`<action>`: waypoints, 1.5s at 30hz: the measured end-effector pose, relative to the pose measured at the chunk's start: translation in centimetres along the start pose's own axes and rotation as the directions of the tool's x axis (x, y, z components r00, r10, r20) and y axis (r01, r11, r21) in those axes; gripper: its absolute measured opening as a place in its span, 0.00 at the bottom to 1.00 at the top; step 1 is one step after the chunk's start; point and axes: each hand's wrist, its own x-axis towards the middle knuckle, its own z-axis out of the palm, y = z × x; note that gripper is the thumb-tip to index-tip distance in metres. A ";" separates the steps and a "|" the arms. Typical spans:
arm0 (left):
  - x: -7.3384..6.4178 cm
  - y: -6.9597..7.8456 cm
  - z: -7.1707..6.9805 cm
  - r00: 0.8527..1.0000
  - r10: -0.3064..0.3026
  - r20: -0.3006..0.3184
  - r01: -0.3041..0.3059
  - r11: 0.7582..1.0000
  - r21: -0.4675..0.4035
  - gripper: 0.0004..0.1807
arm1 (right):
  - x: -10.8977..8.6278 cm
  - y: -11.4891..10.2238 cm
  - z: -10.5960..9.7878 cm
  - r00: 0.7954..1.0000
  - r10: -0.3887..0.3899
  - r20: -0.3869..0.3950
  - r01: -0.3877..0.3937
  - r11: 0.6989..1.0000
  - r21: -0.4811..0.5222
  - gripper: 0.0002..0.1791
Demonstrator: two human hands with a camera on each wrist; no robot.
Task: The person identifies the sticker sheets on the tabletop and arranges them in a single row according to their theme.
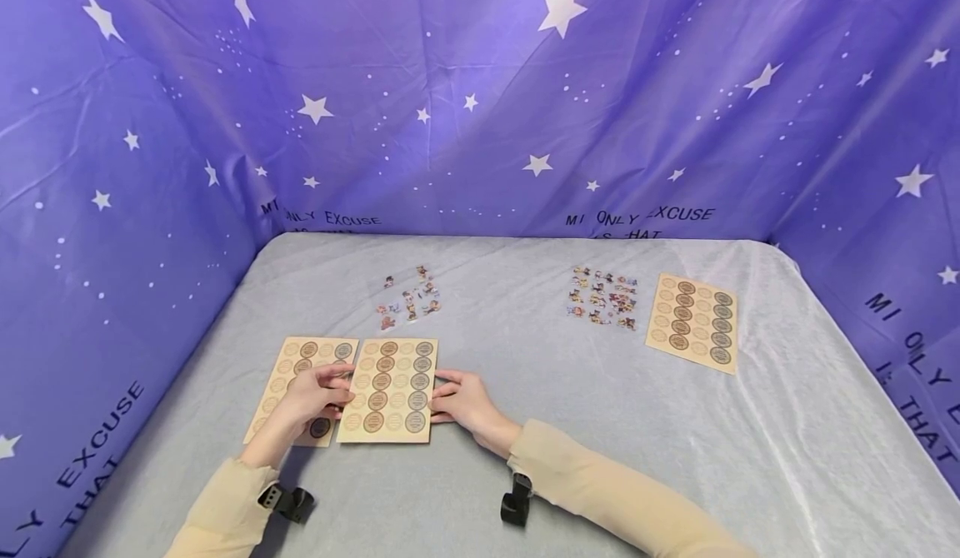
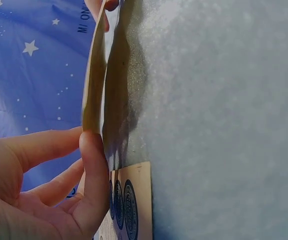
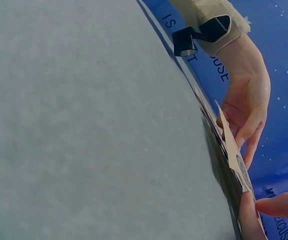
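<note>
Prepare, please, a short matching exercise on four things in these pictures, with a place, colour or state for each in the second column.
Column one:
1. Left hand
2. Curtain
3. Right hand
4. Cloth

Column two:
A. pinches the right edge of the held card
B. pale grey, under the cards
C. pinches the left edge of the held card
D. violet-blue with white stars

Pairs: 1-C, 2-D, 3-A, 4-B
</note>
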 end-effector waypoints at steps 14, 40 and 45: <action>0.3 -0.2 0.2 1.000 -0.008 -0.013 0.008 1.000 0.027 0.27 | 0.5 0.4 0.0 1.000 -0.001 -0.002 0.001 0.994 -0.106 0.30; 0.0 -0.2 0.3 0.998 0.042 -0.040 -0.036 0.989 0.145 0.26 | 0.6 -0.7 -1.2 0.987 0.072 0.141 -0.047 0.984 -0.171 0.32; -0.1 -0.1 0.2 0.996 0.072 -0.053 -0.061 0.982 0.181 0.25 | 0.2 -1.4 -2.3 0.979 0.081 0.187 -0.041 0.977 -0.211 0.27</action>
